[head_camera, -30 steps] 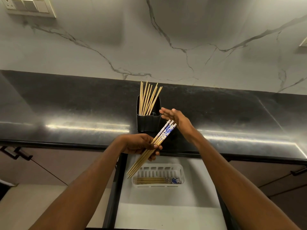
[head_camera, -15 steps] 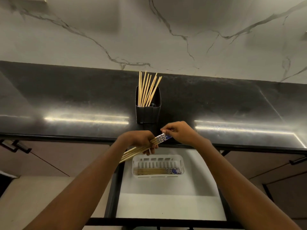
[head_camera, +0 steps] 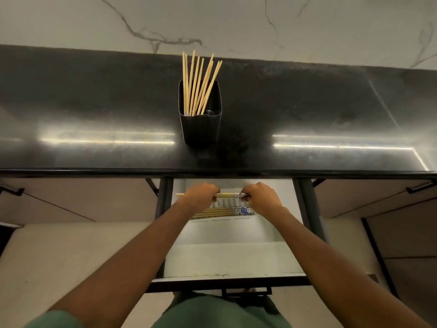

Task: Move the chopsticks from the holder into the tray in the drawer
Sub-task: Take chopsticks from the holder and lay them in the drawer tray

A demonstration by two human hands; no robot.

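A black holder [head_camera: 201,125] stands on the dark counter with several wooden chopsticks [head_camera: 199,84] upright in it. In the open drawer [head_camera: 224,259] below lies a white tray [head_camera: 227,203], mostly hidden by my hands, with several chopsticks [head_camera: 220,212] lying flat in it, blue-patterned ends to the right. My left hand [head_camera: 198,194] and my right hand [head_camera: 261,197] hold a level bundle of chopsticks [head_camera: 228,195] by its two ends, just above the tray.
The black counter [head_camera: 94,110] runs the full width, with a marble wall behind it. Closed cabinet fronts with dark handles [head_camera: 418,188] flank the drawer. The drawer's front edge [head_camera: 224,284] is close to my body.
Both hands have dropped from in front of the holder down into the drawer. The bundle has turned from slanted to level and now hangs just over the tray.
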